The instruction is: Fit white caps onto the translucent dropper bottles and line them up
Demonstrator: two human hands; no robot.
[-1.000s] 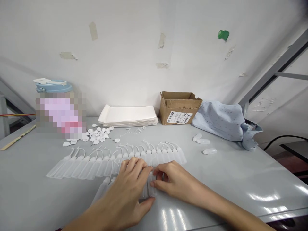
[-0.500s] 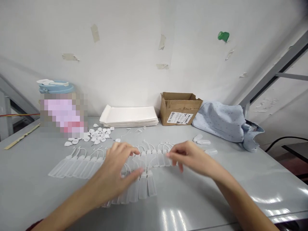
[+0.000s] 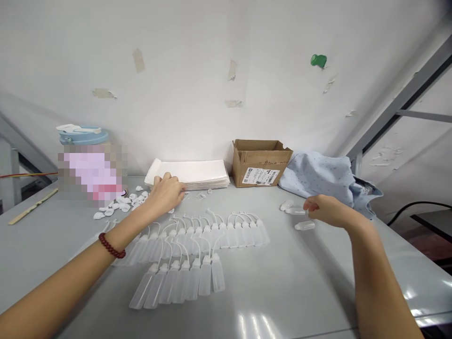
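Observation:
My left hand (image 3: pixel 165 194) is over the far side of the table, beside a pile of small white caps (image 3: pixel 122 203). Its fingers look bent and apart, with nothing visible in them, though the tips are partly hidden. At the right, my right hand (image 3: pixel 326 210) closes its fingertips on the end of a small clear plastic bottle (image 3: pixel 295 211) lying on its side. Another such bottle (image 3: pixel 304 226) lies just in front of it. Flat translucent bottles with white caps and thin looped tubes lie in a long row (image 3: pixel 215 235) and a shorter front row (image 3: pixel 176 285).
A stack of white envelopes (image 3: pixel 197 172) and an open cardboard box (image 3: pixel 259 165) stand against the wall. Blue cloth (image 3: pixel 318 174) lies at the right. A blue-lidded container (image 3: pixel 84 135) and a thin wooden strip (image 3: pixel 33 207) are at the left of the grey table (image 3: pixel 275 292).
My left hand has moved from above the bottle rows to the far side by the caps. My right hand has gone from the long row's end rightward to the loose bottles.

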